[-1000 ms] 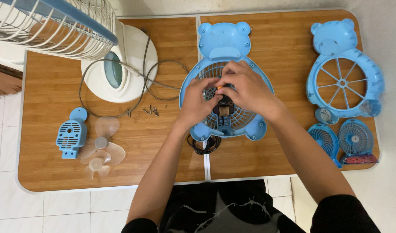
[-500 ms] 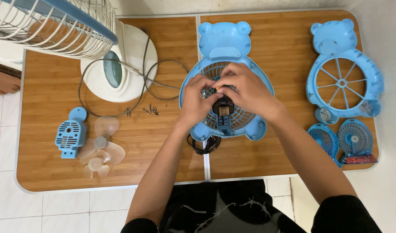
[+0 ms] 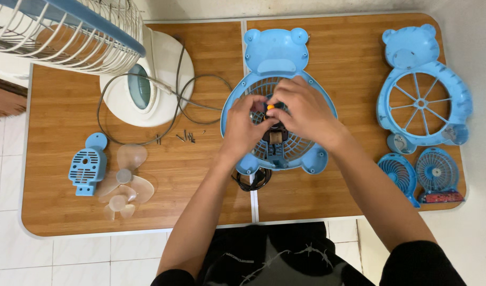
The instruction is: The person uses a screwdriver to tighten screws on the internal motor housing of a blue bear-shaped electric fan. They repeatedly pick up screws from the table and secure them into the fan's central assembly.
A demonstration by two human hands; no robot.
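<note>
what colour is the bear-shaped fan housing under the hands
Light blue; the bear-shaped fan housing shows best in the head view, under both hands.

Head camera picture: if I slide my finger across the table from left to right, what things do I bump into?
small blue motor cover → clear fan blades → little dark screws → left hand → right hand → blue bear-shaped grille with spokes

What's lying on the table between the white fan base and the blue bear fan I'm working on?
In the head view, a grey cord loops there, with small dark screws just below it.
</note>
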